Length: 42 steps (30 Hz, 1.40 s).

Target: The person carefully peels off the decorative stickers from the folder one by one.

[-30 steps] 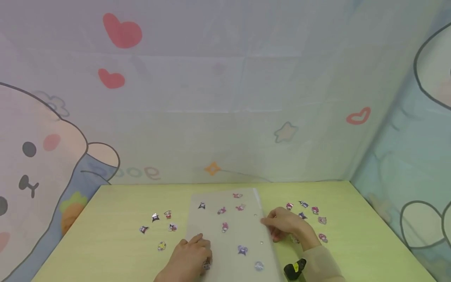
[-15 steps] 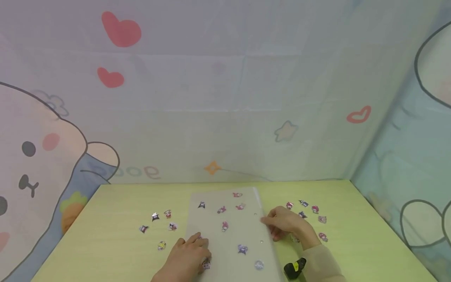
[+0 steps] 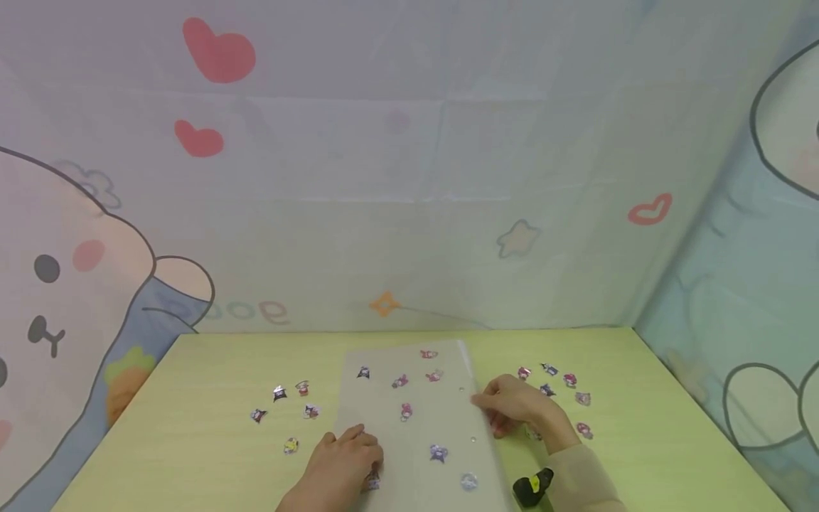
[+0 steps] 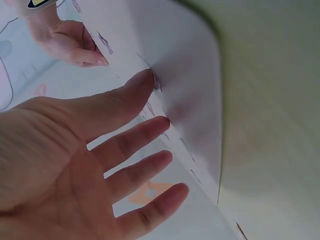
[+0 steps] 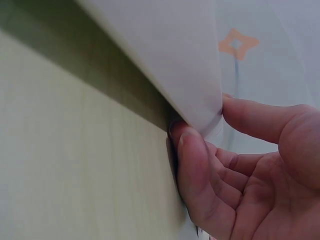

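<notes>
A white sheet [image 3: 422, 427] with several cartoon stickers lies on the yellow table. My left hand [image 3: 348, 462] is at its left side; in the left wrist view the thumb [image 4: 139, 85] presses near a small sticker [image 4: 157, 84] on the sheet, and the other fingers reach out loosely over it. That sticker [image 3: 373, 483] partly shows beside the hand in the head view. At the sheet's right edge, my right hand [image 3: 512, 404] pinches the edge between thumb and bent index finger. In the right wrist view the edge of the white sheet [image 5: 170, 55] stands raised off the table there.
Loose stickers [image 3: 310, 412] lie on the table left of the sheet, and more stickers [image 3: 569, 380] lie beyond the right hand. A black device with a yellow mark [image 3: 532, 488] is at the right wrist. A printed cloth [image 3: 397, 178] hangs behind the table.
</notes>
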Available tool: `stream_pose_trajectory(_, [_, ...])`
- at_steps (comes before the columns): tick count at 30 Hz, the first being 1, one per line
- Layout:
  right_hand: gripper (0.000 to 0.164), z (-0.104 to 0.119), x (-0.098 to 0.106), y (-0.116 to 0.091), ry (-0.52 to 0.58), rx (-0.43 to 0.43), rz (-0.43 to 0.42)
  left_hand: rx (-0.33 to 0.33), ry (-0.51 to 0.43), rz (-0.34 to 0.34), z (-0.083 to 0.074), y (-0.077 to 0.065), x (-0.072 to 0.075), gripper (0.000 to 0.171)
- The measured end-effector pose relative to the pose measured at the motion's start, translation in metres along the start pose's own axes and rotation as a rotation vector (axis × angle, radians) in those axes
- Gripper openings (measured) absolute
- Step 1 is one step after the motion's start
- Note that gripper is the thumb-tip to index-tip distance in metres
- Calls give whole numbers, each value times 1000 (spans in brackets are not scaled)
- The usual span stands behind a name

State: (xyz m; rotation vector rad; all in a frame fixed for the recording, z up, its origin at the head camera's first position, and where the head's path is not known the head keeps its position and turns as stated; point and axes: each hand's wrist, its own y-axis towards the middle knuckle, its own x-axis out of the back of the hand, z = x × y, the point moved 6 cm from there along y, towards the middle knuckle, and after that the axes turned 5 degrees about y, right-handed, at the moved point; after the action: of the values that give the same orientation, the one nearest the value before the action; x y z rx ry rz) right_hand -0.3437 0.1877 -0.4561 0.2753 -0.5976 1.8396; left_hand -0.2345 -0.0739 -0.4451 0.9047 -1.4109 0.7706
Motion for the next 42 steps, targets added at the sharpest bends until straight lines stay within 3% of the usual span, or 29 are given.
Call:
stream_pose_trajectory(11, [22,0,0,0,25,3,7,-17,47,19,1,0,1,16])
stream_pose_trajectory(17, [22,1,-1,0,20,5,9,2,27,28,2,2,2,19])
stream_pose_trajectory(25, [22,2,-1,-1,10,9,10,-12,67,60,-1,4,4,10])
stream_pose_trajectory(30, [22,2,-2,-2,8,9,11,8,53,29,-4,5,5,18])
stream_pose_trajectory(37, [22,2,-2,-1,20,25,22,11,121,-4,-7,7,4,23])
stream_pose_trajectory(42, [22,2,-1,-2,12,23,18,7,52,-5,-7,2,13,27])
